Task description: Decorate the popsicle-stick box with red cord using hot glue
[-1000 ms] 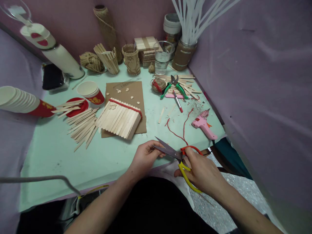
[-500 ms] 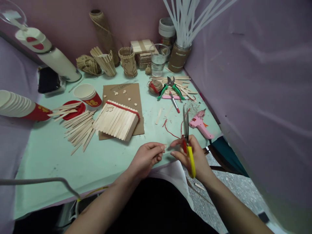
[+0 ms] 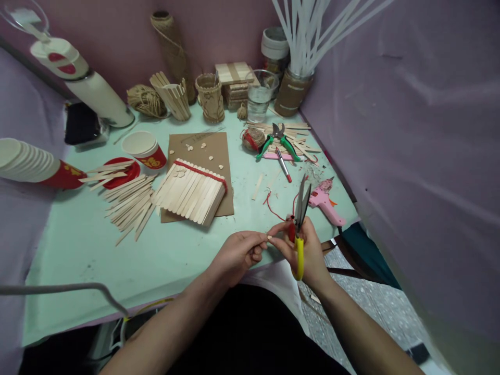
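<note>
My right hand (image 3: 307, 250) grips a pair of scissors (image 3: 300, 219) with red and yellow handles, blades pointing up and slightly apart. My left hand (image 3: 238, 252) pinches a tiny pale piece (image 3: 269, 237) at its fingertips, and the fingertips of both hands meet at the mint-green table's (image 3: 78, 245) near edge. A red string (image 3: 273, 208) lies on the table just beyond the hands. A panel of glued wooden sticks (image 3: 191, 190) with a red trim rests on brown cardboard (image 3: 203, 151).
Loose wooden sticks (image 3: 128, 203) lie left of the panel beside a red paper cup (image 3: 146, 150) and a red lid (image 3: 117, 172). A pink glue gun (image 3: 326, 200), green pliers (image 3: 278, 141), a pen (image 3: 284, 165), a water glass (image 3: 260, 96) and twine rolls stand farther back.
The scissors swung from lying across toward my left hand to upright. My right hand then moved left until its fingertips met my left hand's.
</note>
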{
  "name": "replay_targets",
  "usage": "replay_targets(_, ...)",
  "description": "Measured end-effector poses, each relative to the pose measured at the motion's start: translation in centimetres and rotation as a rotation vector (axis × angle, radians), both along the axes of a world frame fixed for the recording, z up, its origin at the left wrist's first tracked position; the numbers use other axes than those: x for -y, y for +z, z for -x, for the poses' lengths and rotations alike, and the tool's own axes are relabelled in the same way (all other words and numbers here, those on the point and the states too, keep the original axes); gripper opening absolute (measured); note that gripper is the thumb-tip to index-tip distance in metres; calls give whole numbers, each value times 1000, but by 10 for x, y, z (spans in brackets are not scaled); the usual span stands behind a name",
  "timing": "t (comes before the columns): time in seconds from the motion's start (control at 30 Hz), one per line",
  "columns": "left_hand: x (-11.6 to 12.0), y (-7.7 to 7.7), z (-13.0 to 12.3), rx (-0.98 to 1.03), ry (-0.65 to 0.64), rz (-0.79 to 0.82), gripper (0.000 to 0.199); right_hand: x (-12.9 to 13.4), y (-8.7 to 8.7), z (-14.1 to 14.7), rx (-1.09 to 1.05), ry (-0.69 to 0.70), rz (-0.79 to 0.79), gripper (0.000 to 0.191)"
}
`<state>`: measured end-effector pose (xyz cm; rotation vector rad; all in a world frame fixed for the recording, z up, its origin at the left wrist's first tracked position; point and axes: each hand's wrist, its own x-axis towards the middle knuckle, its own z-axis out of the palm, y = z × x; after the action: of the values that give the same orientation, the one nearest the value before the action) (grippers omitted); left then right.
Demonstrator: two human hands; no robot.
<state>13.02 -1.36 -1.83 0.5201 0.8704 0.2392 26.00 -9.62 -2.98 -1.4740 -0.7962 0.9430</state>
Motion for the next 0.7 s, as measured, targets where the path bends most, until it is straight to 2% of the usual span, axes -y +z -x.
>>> replay_targets(0.17,0,-4,2,26,-49,41,29,0,1,-4,-64,82,34,40)
replay_targets(0.3,1,-6,2,3,0,13,30,2,0,-7,15,79,71,36)
replay_targets(0.4,0,-7,3,-57,84,-28,31,8,3,-13,157,87,158,35)
replay_targets(0.6,1,-4,1,-45,289,-101,32,16,22,-17,628,315,524,46)
replay_targets(0.7,3,-4,0,3,401,-127,33,16,28,-13,737,375,635,49)
